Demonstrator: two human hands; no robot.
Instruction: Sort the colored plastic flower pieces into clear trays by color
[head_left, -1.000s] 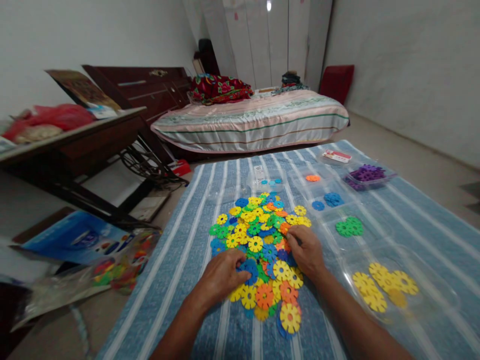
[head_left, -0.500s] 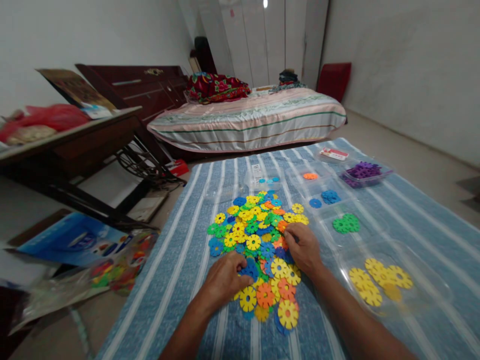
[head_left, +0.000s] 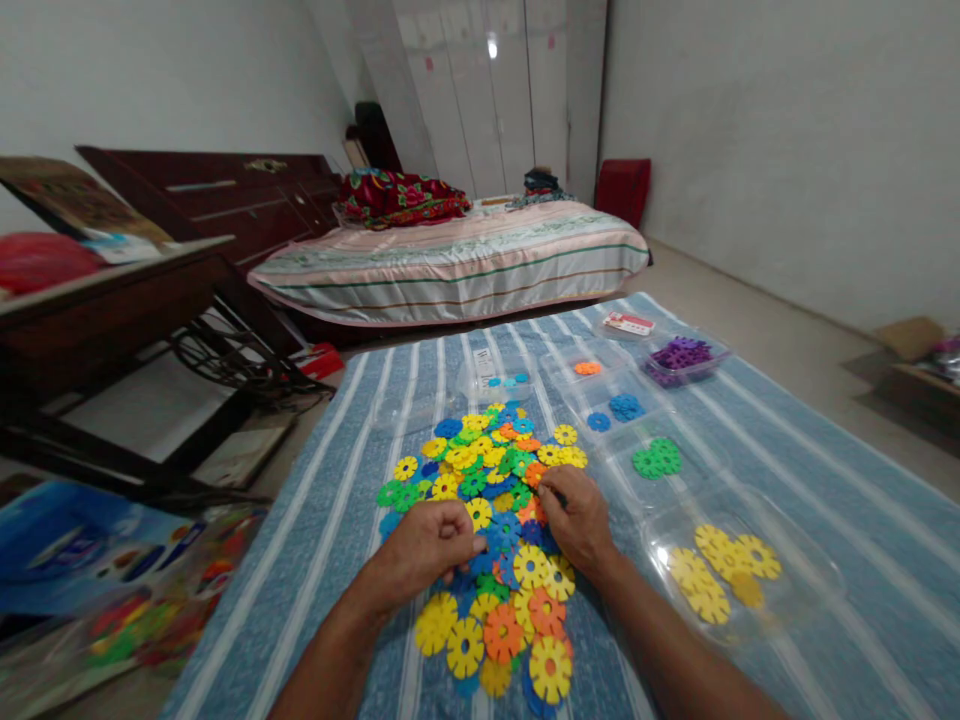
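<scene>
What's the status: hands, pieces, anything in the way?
Left hand and right hand both curled down on the mixed pile of flower discs, grip unclear. Clear trays of sorted discs lie right. Nothing blocking.

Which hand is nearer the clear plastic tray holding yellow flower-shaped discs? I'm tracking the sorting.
Right. The right hand lies on the pile just left of the clear plastic tray; the left hand sits farther left, across the pile.

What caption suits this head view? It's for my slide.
Both hands, left hand and right hand, rest on a pile of colourful discs.
</scene>
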